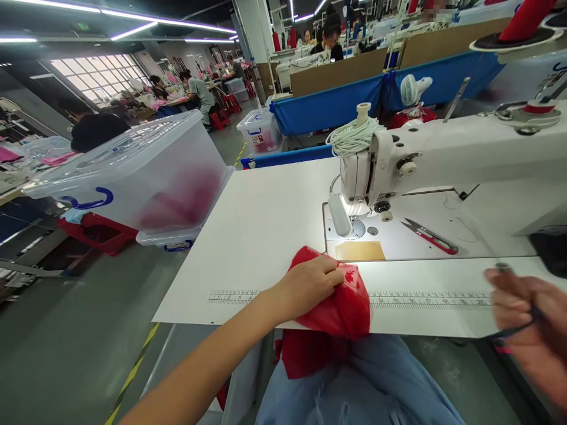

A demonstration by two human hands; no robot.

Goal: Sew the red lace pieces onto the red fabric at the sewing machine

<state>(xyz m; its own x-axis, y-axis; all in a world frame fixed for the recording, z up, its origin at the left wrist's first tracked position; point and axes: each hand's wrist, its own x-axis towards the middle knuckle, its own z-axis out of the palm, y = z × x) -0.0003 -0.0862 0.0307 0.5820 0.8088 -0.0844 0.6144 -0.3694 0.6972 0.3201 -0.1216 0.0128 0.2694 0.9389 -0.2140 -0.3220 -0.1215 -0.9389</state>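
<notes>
My left hand (pixel 310 286) is closed on a piece of shiny red fabric (pixel 349 307) at the table's front edge. Part of the fabric hangs over the edge onto my lap. To the right, my blurred right hand (pixel 527 313) is held above the table edge, its fingers curled round something small with a greyish tip; a dark cord or strap runs by the fingers. Beyond the fabric stands a white sewing machine (pixel 425 153), its needle area lit. Thread snips (pixel 432 236) with a red handle lie on the machine bed, right of a tan rectangular patch (pixel 361 251).
A printed ruler (pixel 425 300) runs along the front of the white table (pixel 266 218). Clear plastic bins (pixel 177 171) stand left, over a red stool (pixel 100 233). A bundle of pale cord (pixel 354 139) sits on the machine head. People work at machines farther back.
</notes>
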